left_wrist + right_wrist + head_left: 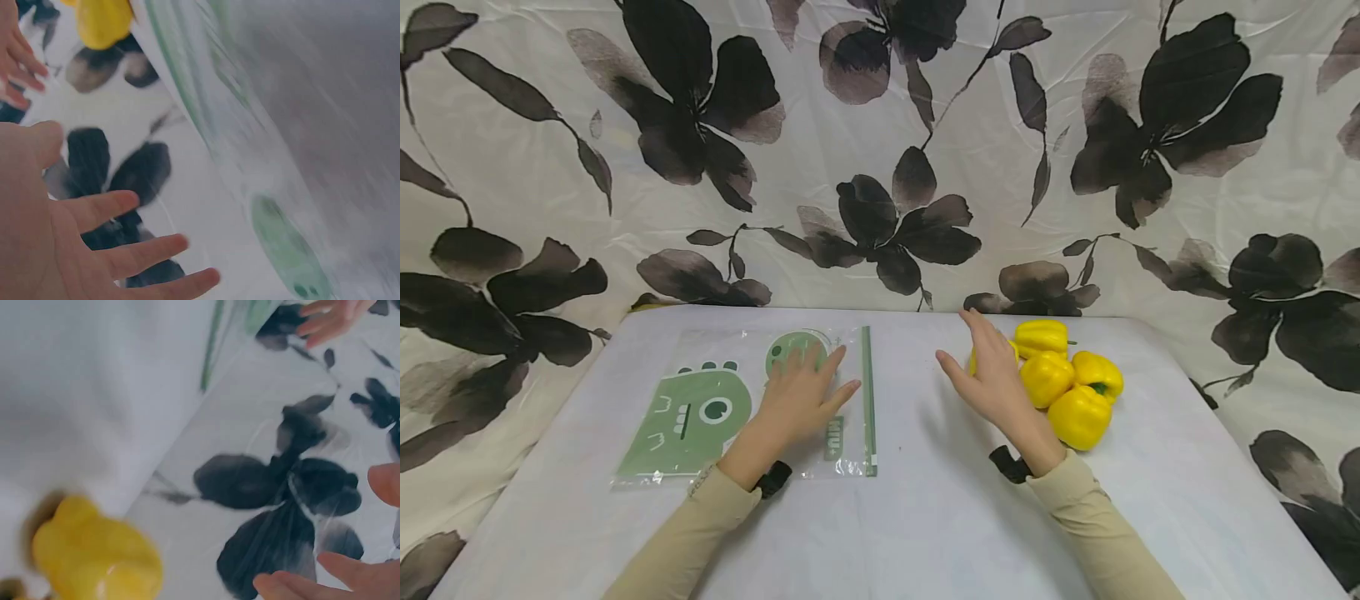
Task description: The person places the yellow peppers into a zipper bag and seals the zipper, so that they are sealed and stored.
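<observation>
A clear zip bag (703, 417) with a green one-eyed monster print lies flat on the left of the table. My left hand (793, 398) hovers over its right part, fingers spread and straight, holding nothing. Along the bag's right edge runs a green zip strip (870, 408). Several yellow bell peppers (1078, 417) sit clustered on the right. Just left of them is my right hand (995, 379), raised with extended fingers and thumb apart, partly covering one pepper. Its palm is empty. In the right wrist view, a yellow pepper (103, 553) lies apart from the right fingers (300, 587).
A white cloth covers the table (910, 533). Behind it hangs a pale curtain (820, 158) with dark flowers, close to the table's far edge. Each wrist wears a black strap with a small device (1009, 464).
</observation>
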`<act>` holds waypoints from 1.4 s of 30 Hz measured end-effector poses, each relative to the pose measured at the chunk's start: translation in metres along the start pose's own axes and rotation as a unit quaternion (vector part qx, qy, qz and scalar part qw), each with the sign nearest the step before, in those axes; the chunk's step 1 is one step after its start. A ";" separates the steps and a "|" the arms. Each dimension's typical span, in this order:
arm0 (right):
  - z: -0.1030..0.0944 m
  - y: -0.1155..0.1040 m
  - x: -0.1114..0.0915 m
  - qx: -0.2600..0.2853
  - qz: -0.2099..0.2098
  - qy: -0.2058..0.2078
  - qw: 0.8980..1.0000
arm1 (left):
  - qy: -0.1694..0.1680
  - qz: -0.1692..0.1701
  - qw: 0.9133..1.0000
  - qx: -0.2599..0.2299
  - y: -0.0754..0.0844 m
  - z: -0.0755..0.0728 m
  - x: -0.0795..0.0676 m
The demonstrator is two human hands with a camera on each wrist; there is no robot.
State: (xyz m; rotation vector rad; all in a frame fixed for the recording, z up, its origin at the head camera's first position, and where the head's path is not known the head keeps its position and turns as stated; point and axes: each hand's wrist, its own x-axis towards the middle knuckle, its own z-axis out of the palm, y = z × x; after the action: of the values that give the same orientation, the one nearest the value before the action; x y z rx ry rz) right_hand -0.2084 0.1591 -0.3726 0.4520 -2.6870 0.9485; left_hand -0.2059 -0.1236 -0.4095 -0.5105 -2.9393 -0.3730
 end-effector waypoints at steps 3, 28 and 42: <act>0.004 -0.010 0.004 0.056 0.011 -0.013 0.998 | -0.016 0.006 1.000 0.006 0.015 0.002 0.002; 0.083 -0.008 0.015 0.382 0.183 -0.267 0.865 | -0.140 -0.085 0.985 -0.059 0.053 0.025 0.007; 0.103 -0.011 0.020 0.342 0.170 -0.267 0.885 | -0.141 -0.022 0.989 -0.028 0.044 0.019 0.003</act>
State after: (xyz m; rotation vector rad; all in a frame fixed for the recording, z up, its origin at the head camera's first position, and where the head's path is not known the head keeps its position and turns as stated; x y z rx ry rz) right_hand -0.2367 0.0807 -0.4380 0.4175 -2.8679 2.1857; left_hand -0.1955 -0.0775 -0.4180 -0.5466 -3.2251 -0.4217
